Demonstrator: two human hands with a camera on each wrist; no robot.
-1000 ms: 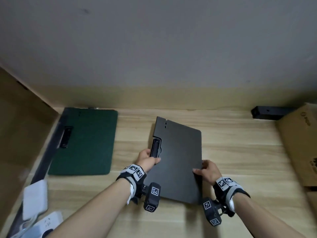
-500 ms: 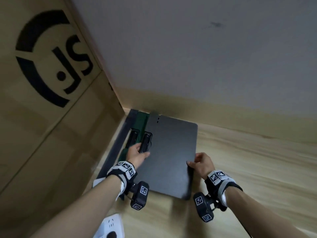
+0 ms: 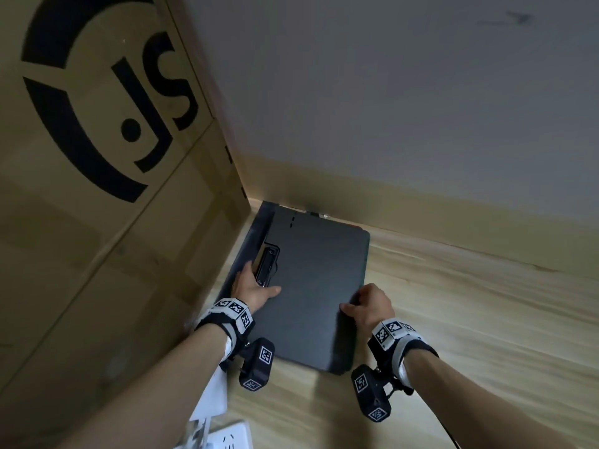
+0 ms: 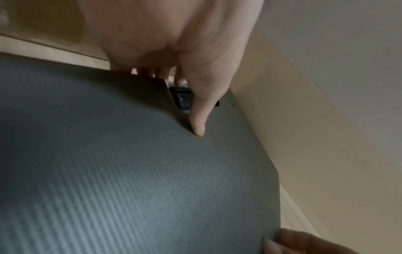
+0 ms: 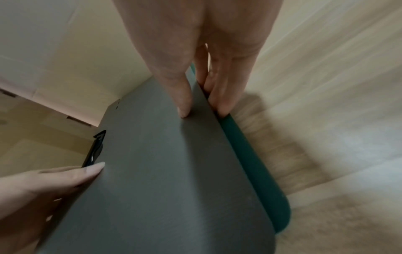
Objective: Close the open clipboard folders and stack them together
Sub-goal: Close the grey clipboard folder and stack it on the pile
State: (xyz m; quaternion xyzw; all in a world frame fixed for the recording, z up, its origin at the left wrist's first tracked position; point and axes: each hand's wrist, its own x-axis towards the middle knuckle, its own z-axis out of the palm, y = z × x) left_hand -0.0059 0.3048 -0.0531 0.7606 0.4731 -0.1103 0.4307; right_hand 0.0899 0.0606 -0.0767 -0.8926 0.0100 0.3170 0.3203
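A closed dark grey clipboard folder (image 3: 311,286) lies over the green folder (image 5: 250,154), in the corner by the cardboard box. Only the green folder's right edge shows, under the grey one, in the right wrist view. My left hand (image 3: 251,291) holds the grey folder's left edge beside its black clip (image 3: 266,266), thumb flat on the cover (image 4: 130,171). My right hand (image 3: 369,307) pinches the right edge. Its thumb is on the grey cover (image 5: 163,171) and its fingers (image 5: 222,96) are tucked between the two folders.
A tall cardboard box (image 3: 97,189) with a black logo stands close on the left. The wall (image 3: 389,92) runs right behind the folders. The wooden tabletop (image 3: 470,319) stretches to the right. White items (image 3: 214,403) lie at the near left.
Both hands carried the grey folder left and back, over the green folder, which it now covers in the head view. The head view swung left towards the box.
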